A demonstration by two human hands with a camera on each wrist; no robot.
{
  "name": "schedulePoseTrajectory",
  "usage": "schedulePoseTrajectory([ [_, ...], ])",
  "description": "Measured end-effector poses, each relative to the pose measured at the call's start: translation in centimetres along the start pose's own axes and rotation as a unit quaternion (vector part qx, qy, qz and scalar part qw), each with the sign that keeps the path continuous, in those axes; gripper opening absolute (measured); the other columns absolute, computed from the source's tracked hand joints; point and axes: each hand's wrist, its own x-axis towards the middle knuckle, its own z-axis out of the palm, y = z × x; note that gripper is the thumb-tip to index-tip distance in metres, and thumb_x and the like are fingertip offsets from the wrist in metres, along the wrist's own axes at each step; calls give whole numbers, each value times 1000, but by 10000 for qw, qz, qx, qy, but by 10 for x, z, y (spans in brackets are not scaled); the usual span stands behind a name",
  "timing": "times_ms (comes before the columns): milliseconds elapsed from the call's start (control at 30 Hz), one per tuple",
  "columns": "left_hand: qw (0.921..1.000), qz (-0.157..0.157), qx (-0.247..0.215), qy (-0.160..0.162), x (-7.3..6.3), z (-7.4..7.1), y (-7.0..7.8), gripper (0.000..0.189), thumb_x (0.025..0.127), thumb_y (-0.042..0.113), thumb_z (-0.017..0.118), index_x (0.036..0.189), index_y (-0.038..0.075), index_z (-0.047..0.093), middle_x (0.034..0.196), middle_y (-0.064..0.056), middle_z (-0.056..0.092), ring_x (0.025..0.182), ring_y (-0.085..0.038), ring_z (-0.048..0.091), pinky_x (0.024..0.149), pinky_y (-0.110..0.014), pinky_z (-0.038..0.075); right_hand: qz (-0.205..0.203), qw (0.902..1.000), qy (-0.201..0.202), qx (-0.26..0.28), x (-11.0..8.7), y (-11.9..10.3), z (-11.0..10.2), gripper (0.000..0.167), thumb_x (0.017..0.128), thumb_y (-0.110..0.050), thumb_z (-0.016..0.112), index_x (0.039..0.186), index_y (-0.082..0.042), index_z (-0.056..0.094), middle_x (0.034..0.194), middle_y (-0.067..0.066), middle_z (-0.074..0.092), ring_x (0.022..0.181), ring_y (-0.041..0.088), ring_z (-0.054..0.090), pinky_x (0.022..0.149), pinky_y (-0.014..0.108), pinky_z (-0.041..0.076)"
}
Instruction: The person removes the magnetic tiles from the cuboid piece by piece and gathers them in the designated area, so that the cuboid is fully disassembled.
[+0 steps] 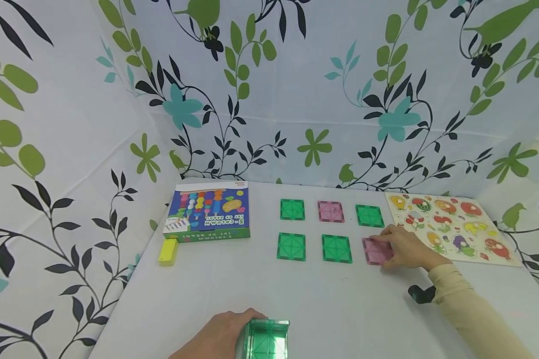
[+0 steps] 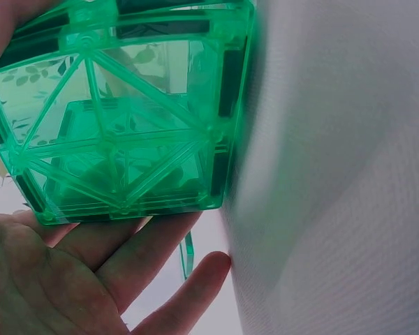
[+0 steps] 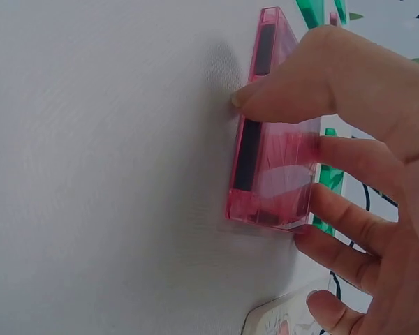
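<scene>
My right hand [image 1: 406,248] grips a pink magnetic tile [image 1: 377,251] at the right end of the nearer row. In the right wrist view the thumb lies on one edge of that pink tile [image 3: 276,167] and the fingers on the opposite edge. At the front of the table my left hand [image 1: 224,333] holds a hollow shape made of green magnetic tiles [image 1: 268,341]. Close up in the left wrist view, fingers pass beneath this green shape [image 2: 112,139], and part of the thumb shows at upper left. Its far sides are partly hidden.
Green tiles [image 1: 291,246] and another pink tile [image 1: 330,211] lie flat in two rows. A bead-set box [image 1: 206,212] and a yellow block [image 1: 168,252] are at left. On the right lies a fruit picture board [image 1: 458,227]. A dark object [image 1: 421,294] sits by the right sleeve.
</scene>
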Motion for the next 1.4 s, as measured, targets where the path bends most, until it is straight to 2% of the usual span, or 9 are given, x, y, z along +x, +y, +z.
schedulePoseTrajectory([
  [300,9999,153,49,56,-1,1,-2,73,73,62,85,134,40,53,118,17,70,96,4,62,82,-30,62,-34,10000,-3,68,-1,2,0,76,69,-31,92,137,-10,66,121,14,59,99,22,50,76,31,44],
  [567,10000,24,41,-28,-1,0,-1,73,72,62,85,134,40,53,119,16,69,97,4,60,82,-31,62,33,10000,-36,22,-3,2,-1,76,68,-30,92,137,-9,66,121,14,60,103,24,51,80,35,49],
  [733,9999,-39,111,-39,0,0,-1,74,71,61,86,134,40,53,118,16,69,96,4,59,82,-32,63,65,9999,145,-21,-8,-1,-2,87,68,-31,94,144,-10,59,123,17,57,104,25,50,82,38,51],
  [833,9999,-7,104,-55,-1,0,0,74,72,62,85,134,40,53,118,16,69,96,4,60,82,-31,62,69,9989,424,198,-15,-10,-4,90,69,-32,94,147,-10,56,126,18,55,109,28,50,87,46,53],
  [1000,9999,-142,-32,-91,-3,0,0,75,71,61,86,134,42,52,120,16,68,97,1,60,82,-34,62,-276,9926,975,668,-28,-45,-4,85,70,-34,94,145,-17,58,131,13,53,118,29,50,90,53,53],
  [1133,9986,-431,-261,-148,-4,0,1,79,68,60,89,136,46,50,122,17,66,102,-5,60,83,-43,63,-909,9824,1381,874,-39,-85,4,84,69,-34,96,144,-24,59,131,2,55,120,19,49,89,46,56],
  [1233,9970,-545,-512,-178,-6,-2,3,85,69,57,90,142,48,47,132,18,63,113,-11,60,89,-53,61,-1460,9707,1610,1022,-49,-118,14,86,66,-32,97,143,-28,59,131,-5,54,121,12,47,91,40,56],
  [1333,9974,-295,-654,-119,-8,-3,3,81,81,52,83,151,45,43,146,14,58,131,-18,58,99,-59,55,-2026,9572,1685,1200,-59,-150,27,87,66,-32,97,144,-31,58,132,-9,52,122,7,47,93,35,53],
  [1400,9976,-22,-688,-80,-10,-4,2,72,92,44,75,155,41,40,152,12,55,141,-17,52,107,-57,51,-2461,9459,1573,1415,-66,-169,36,84,70,-32,95,145,-30,58,133,-10,53,120,5,48,93,31,53],
])
